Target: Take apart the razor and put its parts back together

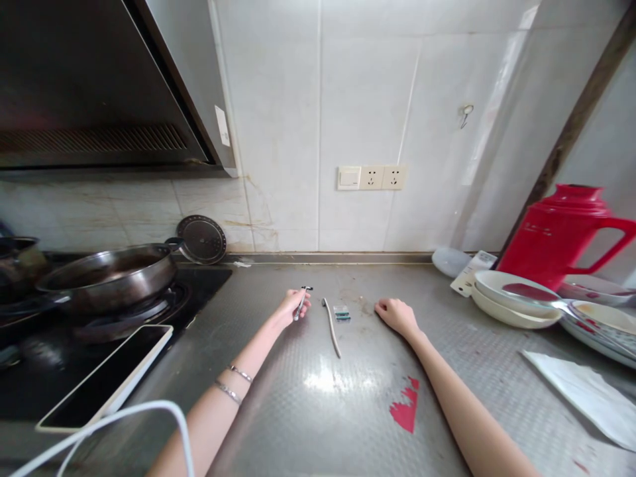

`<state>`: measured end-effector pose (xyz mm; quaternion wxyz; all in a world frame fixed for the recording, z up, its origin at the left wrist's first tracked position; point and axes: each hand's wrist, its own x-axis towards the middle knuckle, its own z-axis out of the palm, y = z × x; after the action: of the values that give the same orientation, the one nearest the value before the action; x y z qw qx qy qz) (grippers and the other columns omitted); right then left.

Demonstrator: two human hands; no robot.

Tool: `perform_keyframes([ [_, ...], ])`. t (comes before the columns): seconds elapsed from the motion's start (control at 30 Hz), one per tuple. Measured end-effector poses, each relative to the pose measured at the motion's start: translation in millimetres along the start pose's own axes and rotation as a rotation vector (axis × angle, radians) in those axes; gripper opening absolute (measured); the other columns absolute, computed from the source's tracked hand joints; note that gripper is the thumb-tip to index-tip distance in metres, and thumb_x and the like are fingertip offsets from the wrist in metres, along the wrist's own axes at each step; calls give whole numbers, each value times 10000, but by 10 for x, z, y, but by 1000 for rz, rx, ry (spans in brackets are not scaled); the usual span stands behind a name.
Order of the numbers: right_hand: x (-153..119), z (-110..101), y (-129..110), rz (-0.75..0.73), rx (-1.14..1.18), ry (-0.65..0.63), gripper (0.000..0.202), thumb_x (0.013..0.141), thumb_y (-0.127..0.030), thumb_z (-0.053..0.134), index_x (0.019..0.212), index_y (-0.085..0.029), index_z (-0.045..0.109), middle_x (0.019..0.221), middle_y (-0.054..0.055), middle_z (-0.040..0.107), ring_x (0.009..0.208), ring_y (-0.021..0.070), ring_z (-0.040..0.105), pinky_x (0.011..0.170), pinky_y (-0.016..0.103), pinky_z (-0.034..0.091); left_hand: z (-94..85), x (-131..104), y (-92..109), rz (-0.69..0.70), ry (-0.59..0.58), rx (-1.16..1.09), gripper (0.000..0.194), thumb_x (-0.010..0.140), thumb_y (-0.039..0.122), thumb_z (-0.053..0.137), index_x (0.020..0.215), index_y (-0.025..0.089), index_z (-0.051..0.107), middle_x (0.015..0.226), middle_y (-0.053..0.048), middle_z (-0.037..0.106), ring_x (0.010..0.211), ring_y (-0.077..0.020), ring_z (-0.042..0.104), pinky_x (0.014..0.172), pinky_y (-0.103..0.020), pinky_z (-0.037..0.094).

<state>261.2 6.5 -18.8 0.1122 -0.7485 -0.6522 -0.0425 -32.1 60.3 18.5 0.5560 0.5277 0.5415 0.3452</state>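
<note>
Grasping a slim razor-like tool (300, 307) in its closed fingers, the left hand (293, 305) hangs over the rear half of the desk (278, 404). The tool has a short dark crosspiece on top and a narrow dark-and-silvery handle, tilted. Towards the desk's back edge, a pale, slightly bent stick (332, 330) with a dark tip lies beside a small clear pack (342, 314) with teal strips. The right hand (397, 315) rests knuckles-up; I cannot tell how tightly its fingers curl.

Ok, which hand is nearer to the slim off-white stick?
Left. The left hand, holding a small dark-headed tool, is just left of the stick; the right hand is farther off to its right, beyond the small teal pack.
</note>
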Motion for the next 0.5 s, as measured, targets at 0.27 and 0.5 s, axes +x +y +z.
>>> perform_keyframes([
  [0.27,0,-8,-10,14,-13,-13,400,854,-364,338,722,-200,678,780,99,678,718,188,613,539,230,326,-2,-68,-13,-138,4,-286,332,858,402,358,792,127,532,451,92,349,295,-16,244,321,-152,158],
  [0.5,-10,-16,-14,16,-21,-1,421,857,-385,329,734,-191,681,785,94,681,728,174,613,543,222,317,54,-111,-14,-196,27,-367,324,882,366,362,650,154,444,401,95,325,277,-14,228,329,-152,114],
])
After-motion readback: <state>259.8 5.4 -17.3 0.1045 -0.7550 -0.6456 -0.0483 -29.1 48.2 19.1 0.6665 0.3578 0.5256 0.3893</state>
